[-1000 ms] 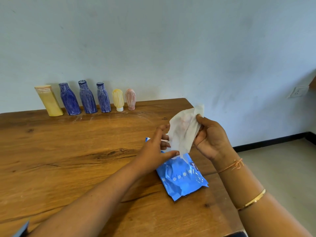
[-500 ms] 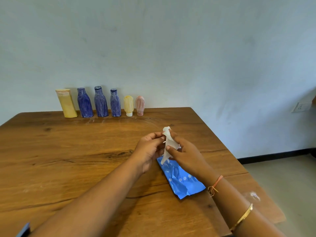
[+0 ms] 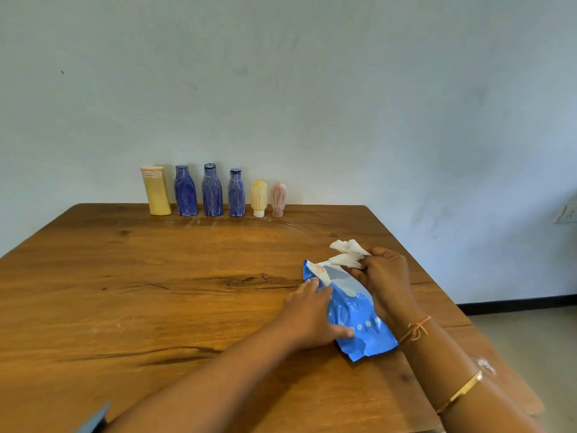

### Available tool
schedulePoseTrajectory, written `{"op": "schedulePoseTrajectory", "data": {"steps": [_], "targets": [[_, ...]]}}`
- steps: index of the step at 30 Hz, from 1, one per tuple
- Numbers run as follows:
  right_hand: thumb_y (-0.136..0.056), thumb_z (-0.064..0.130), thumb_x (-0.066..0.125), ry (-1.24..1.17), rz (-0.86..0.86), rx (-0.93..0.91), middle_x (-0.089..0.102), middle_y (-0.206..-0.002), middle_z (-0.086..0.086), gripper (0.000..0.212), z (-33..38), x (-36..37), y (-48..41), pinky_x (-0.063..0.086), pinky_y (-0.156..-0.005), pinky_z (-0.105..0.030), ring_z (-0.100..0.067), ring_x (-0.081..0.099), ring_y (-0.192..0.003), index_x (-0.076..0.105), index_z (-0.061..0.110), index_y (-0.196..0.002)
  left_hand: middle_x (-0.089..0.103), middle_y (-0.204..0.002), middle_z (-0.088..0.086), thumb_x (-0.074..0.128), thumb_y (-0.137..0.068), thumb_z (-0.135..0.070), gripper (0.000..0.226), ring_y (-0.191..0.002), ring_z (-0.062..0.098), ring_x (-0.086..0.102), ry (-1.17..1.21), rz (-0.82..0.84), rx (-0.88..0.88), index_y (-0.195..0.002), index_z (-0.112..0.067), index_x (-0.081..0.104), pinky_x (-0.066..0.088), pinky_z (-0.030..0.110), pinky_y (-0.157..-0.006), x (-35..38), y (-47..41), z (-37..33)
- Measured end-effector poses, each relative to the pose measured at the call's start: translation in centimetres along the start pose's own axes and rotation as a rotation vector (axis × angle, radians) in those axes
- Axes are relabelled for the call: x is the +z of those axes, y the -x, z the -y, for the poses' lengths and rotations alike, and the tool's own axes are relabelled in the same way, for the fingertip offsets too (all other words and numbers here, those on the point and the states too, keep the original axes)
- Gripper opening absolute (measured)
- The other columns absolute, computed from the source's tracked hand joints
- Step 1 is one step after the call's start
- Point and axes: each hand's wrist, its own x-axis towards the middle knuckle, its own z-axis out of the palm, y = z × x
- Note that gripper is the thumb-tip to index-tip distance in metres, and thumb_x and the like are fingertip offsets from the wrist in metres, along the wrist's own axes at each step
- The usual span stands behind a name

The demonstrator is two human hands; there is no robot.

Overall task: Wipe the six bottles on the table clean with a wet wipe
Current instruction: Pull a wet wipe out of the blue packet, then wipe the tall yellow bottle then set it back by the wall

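Observation:
Several bottles stand in a row at the table's far edge against the wall: a tall yellow bottle (image 3: pixel 156 190), three blue bottles (image 3: pixel 185 195) (image 3: pixel 212 194) (image 3: pixel 236 196), a small yellow bottle (image 3: pixel 259 198) and a small pink bottle (image 3: pixel 278 199). A blue wet-wipe pack (image 3: pixel 352 310) lies near the table's right side. My right hand (image 3: pixel 385 276) grips a crumpled white wet wipe (image 3: pixel 346 254) just above the pack's far end. My left hand (image 3: pixel 312 314) rests flat on the pack's left edge with its fingers stretched out.
The wooden table (image 3: pixel 156 292) has its right edge close to my right arm, with floor beyond. A wall socket (image 3: pixel 566 214) sits on the right wall. A blue-grey object's corner (image 3: pixel 93 420) shows at the bottom left.
The wipe was spread out, then bunched between both hands. Now my right hand alone holds it crumpled, and my left hand has dropped onto the pack.

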Motion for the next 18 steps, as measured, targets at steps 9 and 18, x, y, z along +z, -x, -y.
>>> {"op": "schedulePoseTrajectory", "data": {"steps": [9,18], "targets": [[-0.084,-0.015,0.042,0.055,0.041,0.042,0.069,-0.091,-0.018,0.033,-0.9,1.9,-2.2,0.057,-0.069,-0.034,-0.029,0.068,-0.082,0.067,0.006,-0.079,0.018,-0.156,0.006,0.057,-0.082,-0.059,0.086,-0.143,0.021,0.016,-0.026,0.068,0.107,-0.146,-0.010,0.026,0.012,0.039,-0.116,1.7,-3.1,0.5],[-0.087,-0.013,0.039,-0.205,0.040,0.085,0.071,-0.074,-0.008,0.034,-1.1,5.7,-0.7,0.058,-0.065,-0.024,-0.023,0.069,-0.074,0.066,0.006,-0.079,0.030,-0.151,-0.002,0.068,-0.078,-0.049,0.064,-0.144,0.015,0.015,0.342,-0.166,0.112,-0.133,-0.025,0.047,0.019,0.037,-0.117,0.9,-3.1,5.9]]}}
